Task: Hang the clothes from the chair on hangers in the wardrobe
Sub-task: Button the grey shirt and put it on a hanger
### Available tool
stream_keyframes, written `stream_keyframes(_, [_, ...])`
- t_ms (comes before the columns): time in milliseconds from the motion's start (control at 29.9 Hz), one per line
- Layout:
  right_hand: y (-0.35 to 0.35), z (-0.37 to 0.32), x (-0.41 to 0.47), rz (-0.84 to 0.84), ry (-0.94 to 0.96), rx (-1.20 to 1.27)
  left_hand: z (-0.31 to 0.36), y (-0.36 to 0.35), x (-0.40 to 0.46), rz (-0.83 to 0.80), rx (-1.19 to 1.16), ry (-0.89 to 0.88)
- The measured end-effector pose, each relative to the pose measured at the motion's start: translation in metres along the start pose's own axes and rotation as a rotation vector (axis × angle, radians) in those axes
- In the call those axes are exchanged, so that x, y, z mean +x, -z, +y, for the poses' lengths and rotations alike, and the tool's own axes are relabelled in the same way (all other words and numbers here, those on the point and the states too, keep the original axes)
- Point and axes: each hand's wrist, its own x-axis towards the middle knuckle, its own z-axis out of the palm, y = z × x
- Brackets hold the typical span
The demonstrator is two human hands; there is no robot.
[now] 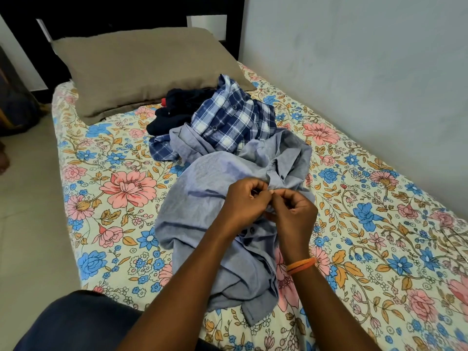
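A light blue-grey shirt (202,206) lies spread and crumpled on the bed in front of me. My left hand (244,201) and my right hand (293,211) meet over its button front, and each pinches the shirt's edge near the collar. Behind it a blue-and-white checked shirt (233,120) lies in a heap. A dark navy garment (177,107) with a bit of red lies bunched behind that, by the pillow. No hanger, chair or wardrobe is in view.
The bed carries a floral sheet (121,188) and a brown pillow (141,69) against a black headboard (114,13). A pale wall (367,72) runs along the right side. Beige floor (27,198) lies to the left. My knee in dark trousers (76,323) is at the bottom left.
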Motion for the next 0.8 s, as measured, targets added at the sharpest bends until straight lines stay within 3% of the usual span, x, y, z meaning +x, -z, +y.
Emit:
stream_keyframes(201, [0.003, 0.005, -0.003, -0.037, 0.047, -0.034, -0.008, 0.001, 0.0, 0.013, -0.155, 0.069])
stream_keyframes(401, [0.006, 0.006, -0.003, -0.007, 0.052, -0.06, -0.007, -0.006, 0.007, -0.004, 0.044, 0.02])
stream_keyframes(535, [0.007, 0.006, -0.002, -0.018, 0.05, -0.027, -0.006, -0.007, 0.007, -0.01, 0.05, 0.021])
stream_keyframes(802, [0.01, -0.004, 0.01, -0.116, -0.454, 0.336, -0.003, -0.011, 0.002, -0.093, -0.107, 0.136])
